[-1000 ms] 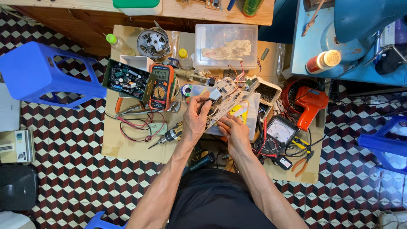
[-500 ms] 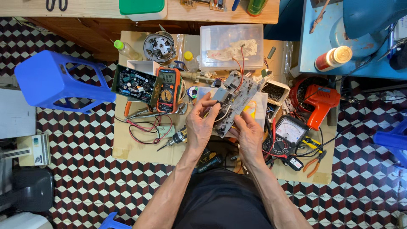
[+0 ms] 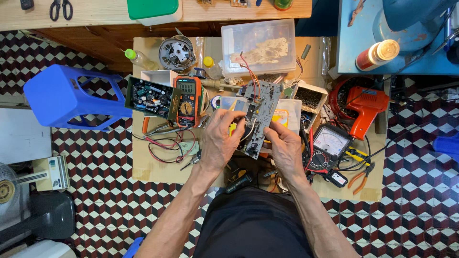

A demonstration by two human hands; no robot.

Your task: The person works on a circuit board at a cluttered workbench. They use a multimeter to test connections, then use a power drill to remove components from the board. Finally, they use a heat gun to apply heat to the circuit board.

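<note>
while the fingers of the left hand (image 3: 221,141) pinch one long edge of the grey circuit board (image 3: 260,116) and the right hand (image 3: 287,148) clamps its lower corner, the board is held tilted above the cluttered cardboard work surface (image 3: 158,169). this looks like the inspection step; a next move would call for a steady grip. an orange multimeter (image 3: 188,100) lies just left, an analog meter (image 3: 327,145) right.
</note>
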